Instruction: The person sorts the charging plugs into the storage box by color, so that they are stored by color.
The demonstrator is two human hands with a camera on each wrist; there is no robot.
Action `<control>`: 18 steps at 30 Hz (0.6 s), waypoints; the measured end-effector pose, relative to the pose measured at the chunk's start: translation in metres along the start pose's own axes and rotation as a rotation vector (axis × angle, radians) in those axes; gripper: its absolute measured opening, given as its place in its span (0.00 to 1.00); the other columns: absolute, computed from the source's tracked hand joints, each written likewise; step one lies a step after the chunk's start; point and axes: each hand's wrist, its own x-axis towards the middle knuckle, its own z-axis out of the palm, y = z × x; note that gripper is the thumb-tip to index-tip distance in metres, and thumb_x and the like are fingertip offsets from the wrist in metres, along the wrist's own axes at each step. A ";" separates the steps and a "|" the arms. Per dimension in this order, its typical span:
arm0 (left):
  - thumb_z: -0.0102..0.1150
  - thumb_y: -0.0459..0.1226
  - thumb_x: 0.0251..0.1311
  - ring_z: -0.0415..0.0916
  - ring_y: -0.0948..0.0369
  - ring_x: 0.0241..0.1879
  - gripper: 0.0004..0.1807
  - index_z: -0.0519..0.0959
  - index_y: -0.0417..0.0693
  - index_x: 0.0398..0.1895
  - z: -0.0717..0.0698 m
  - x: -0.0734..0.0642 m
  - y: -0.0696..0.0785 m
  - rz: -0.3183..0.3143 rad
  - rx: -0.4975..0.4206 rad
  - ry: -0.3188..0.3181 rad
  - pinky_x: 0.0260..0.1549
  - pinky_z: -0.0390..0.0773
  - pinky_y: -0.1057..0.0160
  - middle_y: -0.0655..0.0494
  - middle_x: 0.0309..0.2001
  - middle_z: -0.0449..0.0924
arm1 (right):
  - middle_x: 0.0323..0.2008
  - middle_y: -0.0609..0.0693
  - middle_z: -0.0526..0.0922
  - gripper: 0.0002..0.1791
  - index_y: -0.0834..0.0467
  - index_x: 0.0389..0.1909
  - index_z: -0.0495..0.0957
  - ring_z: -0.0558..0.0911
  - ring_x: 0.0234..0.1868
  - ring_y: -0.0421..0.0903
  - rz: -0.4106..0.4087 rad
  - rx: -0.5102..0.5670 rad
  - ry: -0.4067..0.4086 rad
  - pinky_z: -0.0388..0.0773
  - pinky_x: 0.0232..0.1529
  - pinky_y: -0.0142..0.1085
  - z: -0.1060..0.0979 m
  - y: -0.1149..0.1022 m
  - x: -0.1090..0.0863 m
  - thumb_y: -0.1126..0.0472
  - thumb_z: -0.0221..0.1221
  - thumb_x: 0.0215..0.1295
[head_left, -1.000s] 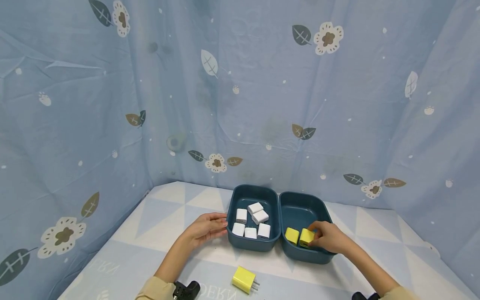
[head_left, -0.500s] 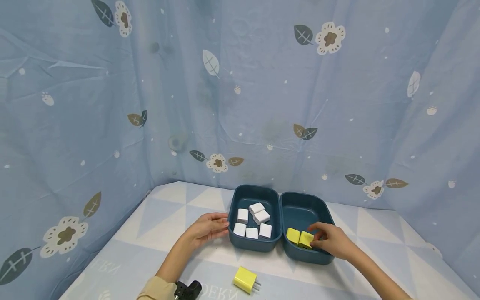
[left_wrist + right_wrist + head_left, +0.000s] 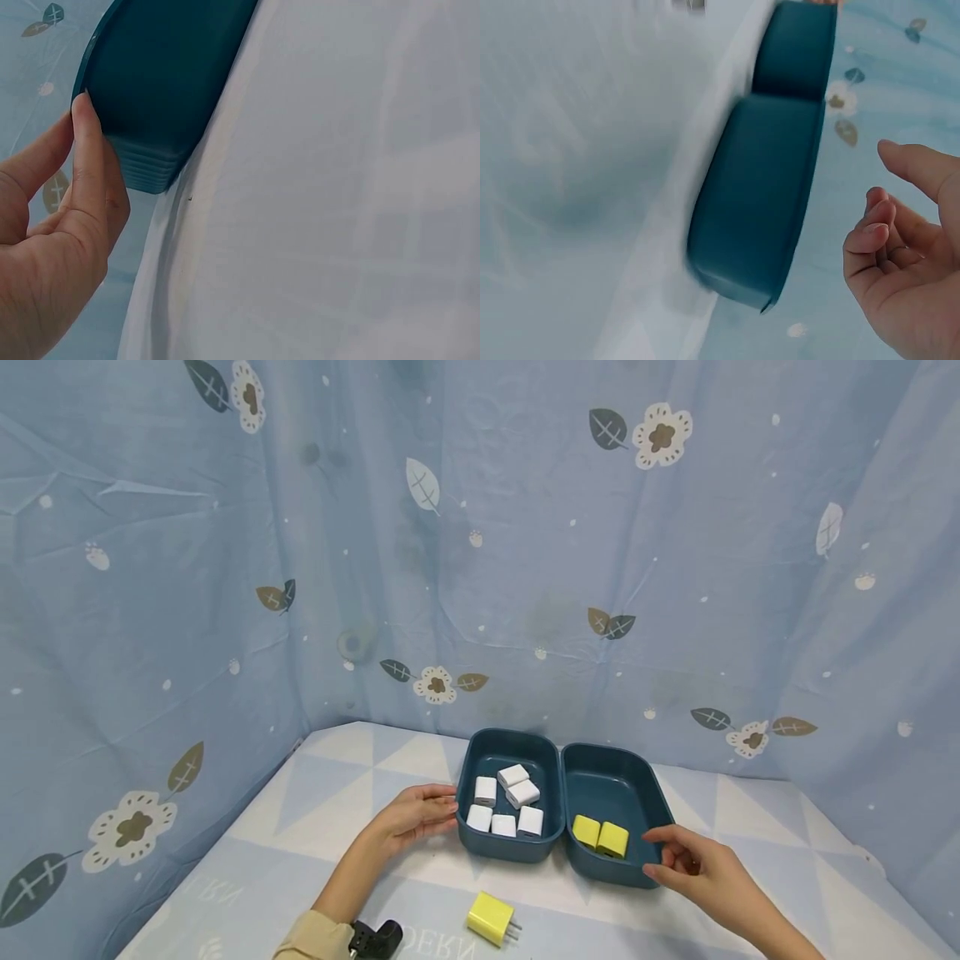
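Note:
My left hand (image 3: 416, 817) rests its fingertips against the left rim of a dark teal bin (image 3: 502, 850); the left wrist view shows the fingers (image 3: 88, 161) fairly straight at that edge. Several white charger plugs (image 3: 522, 792) lie inside this bin. Beside it stands a second teal bin (image 3: 611, 777) with two yellow charger plugs (image 3: 613, 840) side by side near its front. My right hand (image 3: 708, 872) is at this bin's right front corner, holding nothing, thumb and index finger apart and the other fingers bent. In the right wrist view, the hand (image 3: 907, 247) is apart from the bin's outer wall (image 3: 757, 195).
Another yellow charger plug (image 3: 491, 919) lies on the patterned tablecloth (image 3: 405, 893) in front of the bins, its metal prongs pointing right. A blue floral curtain (image 3: 517, 568) hangs behind the table and along its sides.
My right hand has let go of the yellow charger plug in the right bin and drawn back to the right, over the rim. The left hand keeps its place at the left bin.

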 end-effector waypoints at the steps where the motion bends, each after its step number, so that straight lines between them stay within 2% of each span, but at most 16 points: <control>1: 0.55 0.26 0.59 0.78 0.56 0.41 0.26 0.61 0.25 0.60 0.000 0.000 0.000 0.000 0.000 -0.001 0.45 0.78 0.58 0.43 0.43 0.74 | 0.26 0.48 0.72 0.24 0.57 0.49 0.75 0.70 0.21 0.41 0.010 0.019 -0.018 0.69 0.19 0.31 0.000 -0.002 -0.006 0.48 0.64 0.55; 6: 0.54 0.25 0.60 0.78 0.56 0.41 0.26 0.61 0.24 0.60 -0.001 -0.002 0.001 0.004 -0.003 -0.003 0.45 0.78 0.58 0.44 0.42 0.74 | 0.25 0.47 0.72 0.26 0.59 0.51 0.73 0.70 0.21 0.40 0.023 0.037 -0.108 0.68 0.19 0.31 0.003 -0.008 -0.031 0.46 0.61 0.57; 9: 0.53 0.25 0.60 0.78 0.56 0.41 0.26 0.60 0.24 0.60 -0.002 -0.002 0.000 0.005 -0.005 -0.009 0.45 0.78 0.58 0.44 0.42 0.74 | 0.24 0.44 0.71 0.26 0.61 0.52 0.72 0.69 0.20 0.39 -0.002 0.018 -0.149 0.67 0.18 0.31 0.006 -0.007 -0.044 0.48 0.61 0.59; 13: 0.54 0.25 0.60 0.78 0.55 0.42 0.26 0.60 0.25 0.60 -0.003 -0.001 0.000 0.004 -0.006 -0.013 0.46 0.78 0.58 0.44 0.43 0.74 | 0.27 0.46 0.71 0.34 0.64 0.55 0.68 0.70 0.21 0.40 0.068 0.023 -0.260 0.69 0.20 0.28 0.013 -0.003 -0.059 0.47 0.64 0.54; 16: 0.53 0.25 0.60 0.78 0.55 0.42 0.26 0.60 0.25 0.61 -0.003 -0.002 0.001 0.001 -0.007 -0.014 0.46 0.78 0.58 0.43 0.44 0.73 | 0.30 0.48 0.72 0.40 0.62 0.57 0.66 0.71 0.23 0.43 0.169 -0.002 -0.360 0.74 0.24 0.30 0.025 0.010 -0.066 0.45 0.68 0.47; 17: 0.53 0.25 0.60 0.78 0.55 0.43 0.26 0.60 0.25 0.61 -0.003 -0.002 0.001 0.001 -0.007 -0.015 0.46 0.78 0.58 0.42 0.44 0.73 | 0.33 0.47 0.74 0.39 0.61 0.58 0.65 0.73 0.26 0.42 0.159 0.018 -0.442 0.76 0.27 0.30 0.032 0.028 -0.062 0.46 0.68 0.48; 18: 0.53 0.25 0.60 0.78 0.55 0.43 0.26 0.60 0.25 0.61 -0.003 -0.002 0.001 0.000 -0.008 -0.016 0.46 0.78 0.58 0.42 0.44 0.73 | 0.33 0.46 0.74 0.39 0.60 0.58 0.65 0.73 0.26 0.42 0.167 0.013 -0.461 0.76 0.28 0.31 0.035 0.034 -0.061 0.46 0.68 0.48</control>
